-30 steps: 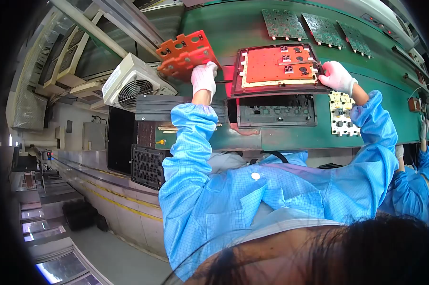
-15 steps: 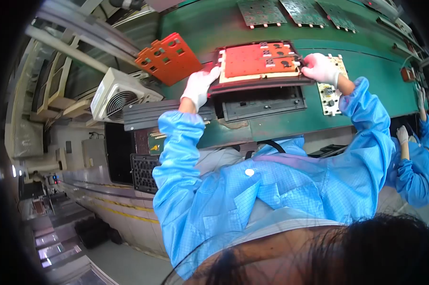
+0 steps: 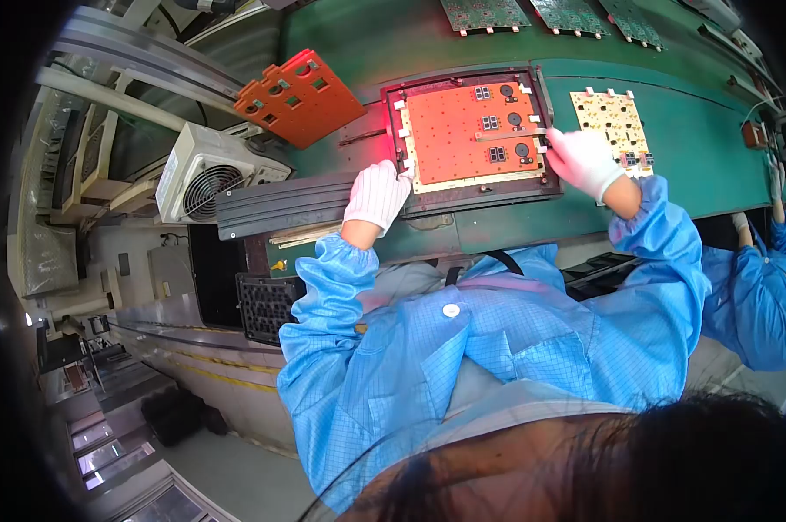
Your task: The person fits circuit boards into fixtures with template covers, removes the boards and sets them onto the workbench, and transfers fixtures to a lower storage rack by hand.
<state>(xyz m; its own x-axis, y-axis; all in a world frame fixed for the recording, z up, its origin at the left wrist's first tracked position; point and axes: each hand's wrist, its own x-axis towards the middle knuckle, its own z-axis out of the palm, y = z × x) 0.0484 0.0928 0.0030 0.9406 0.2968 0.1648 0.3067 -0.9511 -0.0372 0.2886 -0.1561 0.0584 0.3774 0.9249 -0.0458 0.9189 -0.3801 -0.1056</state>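
Note:
A black frame (image 3: 484,197) lies flat on the green bench, holding a red-orange panel (image 3: 449,130) over a pale yellow circuit board (image 3: 467,182). Digit displays and round black parts show along the panel's right side. My left hand (image 3: 379,196), in a white glove, has its fingers closed at the frame's lower left edge. At the right edge is my gloved right hand (image 3: 587,163), its fingers closed on the end of a thin flat strip (image 3: 508,135) that reaches left across the panel. It looks like tweezers, but the kind is unclear.
Another pale circuit board (image 3: 608,122) lies to the right. An orange panel (image 3: 304,100) leans at the left near a white fan unit (image 3: 208,183). Several green boards (image 3: 487,16) lie at the back. A co-worker's blue sleeve (image 3: 754,287) is at far right.
The black frame has gone from raised and tilted to flat on the bench, hiding the dark base seen beneath it. The thin strip now shows across the panel from my right hand.

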